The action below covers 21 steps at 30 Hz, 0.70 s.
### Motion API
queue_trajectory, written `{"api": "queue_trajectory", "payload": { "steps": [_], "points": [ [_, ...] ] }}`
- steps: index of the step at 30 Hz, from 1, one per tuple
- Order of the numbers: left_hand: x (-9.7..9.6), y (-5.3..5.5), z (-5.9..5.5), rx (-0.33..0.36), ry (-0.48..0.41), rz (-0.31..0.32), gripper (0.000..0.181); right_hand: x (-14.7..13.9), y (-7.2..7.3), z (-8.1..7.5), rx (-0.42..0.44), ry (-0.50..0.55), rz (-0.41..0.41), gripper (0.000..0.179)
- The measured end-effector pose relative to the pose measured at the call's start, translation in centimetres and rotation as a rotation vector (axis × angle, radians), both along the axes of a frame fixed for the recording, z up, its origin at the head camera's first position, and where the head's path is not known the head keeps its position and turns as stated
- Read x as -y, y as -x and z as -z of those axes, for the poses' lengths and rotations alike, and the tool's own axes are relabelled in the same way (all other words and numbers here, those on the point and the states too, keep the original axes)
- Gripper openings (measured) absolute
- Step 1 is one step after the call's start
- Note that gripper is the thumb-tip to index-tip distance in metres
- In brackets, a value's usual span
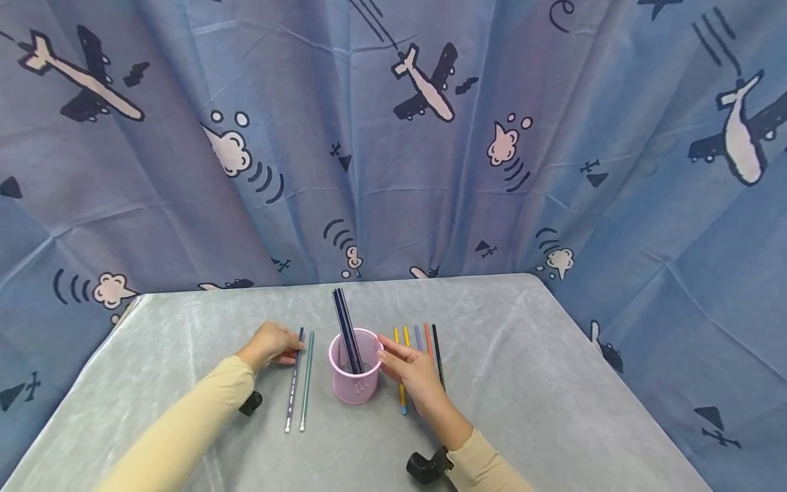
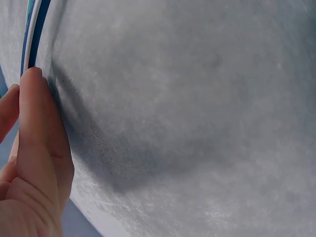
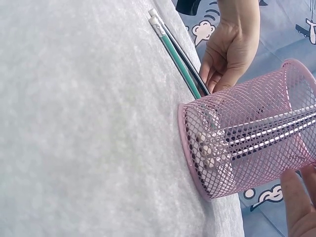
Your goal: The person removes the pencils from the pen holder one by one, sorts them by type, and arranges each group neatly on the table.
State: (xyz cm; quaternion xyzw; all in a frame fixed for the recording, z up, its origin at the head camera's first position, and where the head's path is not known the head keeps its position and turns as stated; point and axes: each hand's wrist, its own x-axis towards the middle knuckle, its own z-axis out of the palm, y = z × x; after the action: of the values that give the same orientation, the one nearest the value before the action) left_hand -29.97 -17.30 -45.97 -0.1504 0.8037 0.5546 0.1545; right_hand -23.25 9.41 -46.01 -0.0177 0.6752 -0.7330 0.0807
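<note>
Pinching blue pencil [image 1: 292, 393] nr its far end w/ L hand [image 1: 274, 343], hand on pencil's L side. Lying btwn that and pink mesh cup [image 1: 355, 390]: green pencil [image 1: 307, 383]. Touching cup's R side w/ fairly straight fingers of R hand [image 1: 415, 372], not clenched. Leaning L inside cup: dark pencils [image 1: 347, 335]. Lying R of cup, partly hidden by R hand: coloured pencils [image 1: 419, 337]. All well in from bench [image 1: 522, 383] L/R edges.

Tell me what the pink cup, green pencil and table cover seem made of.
Pink cup: probably painted metal, from its fine open mesh; plastic possible; satin finish. Green pencil: likely painted wood, smooth with slight sheen, going by its eraser end. Table cover: probably fabric, mostly matte, mottled and creased.
</note>
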Motion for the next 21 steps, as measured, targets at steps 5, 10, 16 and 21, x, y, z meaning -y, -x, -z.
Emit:
{"api": "queue_trajectory", "payload": {
  "steps": [5,10,16,21],
  "points": [
    [-0.26,-0.13,-0.27,-0.013,0.035,0.004,0.014,0.01,0.08,0.08,-0.021,0.009,-0.007,0.046],
    [-0.33,-0.22,-0.25,-0.010,0.074,-0.003,0.015,0.07,0.04,0.26,-0.009,0.016,-0.008,0.046],
    [-0.28,-0.07,-0.01,-0.039,0.133,0.011,0.015,0.05,0.08,0.22,-0.001,0.012,0.006,0.045],
    [-0.33,0.10,0.27,-0.077,0.210,0.013,0.014,0.04,-0.01,0.04,-0.004,0.001,0.003,0.046]
  ]
}}
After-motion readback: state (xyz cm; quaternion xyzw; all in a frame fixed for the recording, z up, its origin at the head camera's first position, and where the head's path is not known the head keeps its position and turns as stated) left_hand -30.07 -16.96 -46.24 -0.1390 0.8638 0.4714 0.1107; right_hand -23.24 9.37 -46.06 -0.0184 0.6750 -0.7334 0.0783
